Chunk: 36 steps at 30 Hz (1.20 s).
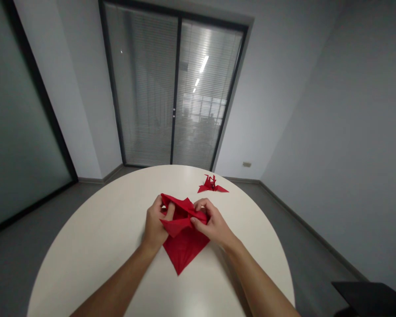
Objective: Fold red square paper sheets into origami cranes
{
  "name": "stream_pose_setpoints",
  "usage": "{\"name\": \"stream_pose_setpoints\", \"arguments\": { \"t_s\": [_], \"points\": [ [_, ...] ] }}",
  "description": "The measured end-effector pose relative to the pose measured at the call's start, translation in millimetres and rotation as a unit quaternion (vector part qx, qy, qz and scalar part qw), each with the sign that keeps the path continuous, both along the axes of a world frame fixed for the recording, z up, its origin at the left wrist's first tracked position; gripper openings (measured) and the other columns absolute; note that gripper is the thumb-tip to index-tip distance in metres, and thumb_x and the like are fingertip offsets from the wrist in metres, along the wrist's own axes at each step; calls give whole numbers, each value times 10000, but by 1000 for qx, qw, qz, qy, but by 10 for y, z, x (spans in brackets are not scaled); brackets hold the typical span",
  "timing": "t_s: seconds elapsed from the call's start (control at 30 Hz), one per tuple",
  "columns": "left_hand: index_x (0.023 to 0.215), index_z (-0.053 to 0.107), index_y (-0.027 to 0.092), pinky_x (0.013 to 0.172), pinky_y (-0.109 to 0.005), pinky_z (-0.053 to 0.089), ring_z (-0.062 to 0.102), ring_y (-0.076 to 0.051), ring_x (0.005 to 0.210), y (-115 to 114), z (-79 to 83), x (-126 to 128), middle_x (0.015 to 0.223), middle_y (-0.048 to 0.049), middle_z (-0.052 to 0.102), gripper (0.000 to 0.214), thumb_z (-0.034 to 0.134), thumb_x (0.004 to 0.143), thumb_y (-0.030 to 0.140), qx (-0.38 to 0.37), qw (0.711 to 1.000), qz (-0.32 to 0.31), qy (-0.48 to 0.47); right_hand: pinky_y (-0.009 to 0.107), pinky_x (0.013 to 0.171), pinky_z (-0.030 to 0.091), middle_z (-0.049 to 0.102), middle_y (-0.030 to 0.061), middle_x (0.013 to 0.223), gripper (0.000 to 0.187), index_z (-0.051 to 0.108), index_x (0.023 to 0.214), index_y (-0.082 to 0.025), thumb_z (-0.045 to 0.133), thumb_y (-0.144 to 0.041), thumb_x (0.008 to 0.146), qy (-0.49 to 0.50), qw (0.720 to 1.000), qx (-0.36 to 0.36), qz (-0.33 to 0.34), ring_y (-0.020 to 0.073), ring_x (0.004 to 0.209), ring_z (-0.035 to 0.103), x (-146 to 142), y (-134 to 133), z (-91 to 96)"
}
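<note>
Head cam: where's the paper point(186, 253)?

Just past frame center, low, between the two hands over the round table point(95, 251). Folded red sheet, mouth gaping toward the top, one corner pointing back at the wearer. Can't tell if that corner touches the tabletop.

Left hand point(155, 225)?

On the paper's left edge. Fingers bent round the upper left corner, one digit dipped inside the mouth; edge held between them.

Right hand point(214, 225)?

Clamped on the right edge. Thumb on the near side, bent fingers over the top, layers pinched between.

Anything else on the table?

Red origami point(210, 188), pointed tips up, beyond the right hand and close to the far right rim. Well apart from the fingers.

Edges?

Far rim curves round behind the origami. Near rim runs out of frame at the bottom.

Room to move?

Widest left of the left forearm: broad white top out to the rim. Right of the right forearm, a narrower strip. Gap between paper and origami too.

Beyond the rim?

Gray floor point(303, 255) both sides, black object point(372, 296) low right, off the table. Glazed panels with blinds point(148, 92) past the far side.
</note>
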State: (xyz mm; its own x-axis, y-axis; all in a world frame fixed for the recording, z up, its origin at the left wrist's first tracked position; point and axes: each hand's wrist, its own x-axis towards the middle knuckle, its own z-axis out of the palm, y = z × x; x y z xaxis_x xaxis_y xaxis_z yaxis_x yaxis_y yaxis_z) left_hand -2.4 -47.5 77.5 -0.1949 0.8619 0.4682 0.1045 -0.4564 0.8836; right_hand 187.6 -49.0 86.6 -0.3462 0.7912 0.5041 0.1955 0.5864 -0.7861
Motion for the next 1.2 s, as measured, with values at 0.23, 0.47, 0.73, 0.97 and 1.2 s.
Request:
{"name": "stream_pose_setpoints", "arguments": {
  "t_s": [0.23, 0.47, 0.73, 0.97, 1.2],
  "points": [
    [864, 591, 199, 626, -243, 481, 629, -164, 690, 24, -24, -34, 783, -12, 685, 180, 546, 923, 362, 34, 992, 75, 92, 309, 749, 478, 669, 57, 930, 143, 574, 862, -206, 633, -332, 896, 29, 996, -11, -80, 185, 814, 598, 25, 99, -47],
    [1017, 625, 205, 701, -291, 527, 687, -193, 747, 44, -25, -76, 909, -47, 740, 202, 555, 919, 366, 80, 972, 121, 184, 237, 538, 371, 495, -55, 660, 233, 502, 904, -234, 624, -432, 912, 97, 990, -56, -88, 125, 567, 467, 105, 181, -92],
    [1010, 621, 202, 707, -289, 544, 704, -206, 805, 36, -22, -54, 904, -57, 737, 201, 536, 936, 368, 56, 986, 96, 127, 360, 920, 463, 670, 72, 1037, 263, 690, 1018, -231, 428, -240, 1000, -49, 996, 61, -35, 216, 999, 617, 165, 101, 29],
    [1035, 627, 211, 729, -294, 539, 701, -212, 832, 26, -19, -91, 951, -54, 744, 204, 533, 921, 353, 62, 986, 98, 123, 421, 1039, 444, 590, 99, 1257, 338, 700, 1217, -277, 679, -388, 899, -93, 994, 60, -14, 262, 1180, 565, 97, 14, 66],
    [1007, 639, 220, 748, -313, 523, 690, -212, 786, 33, -18, -103, 939, -50, 747, 217, 504, 938, 375, 75, 964, 163, 195, 528, 1134, 342, 337, 82, 1572, 306, 725, 1094, -287, 794, -321, 798, -154, 975, 148, -55, 316, 1413, 336, -20, -35, -21]
  ]
}}
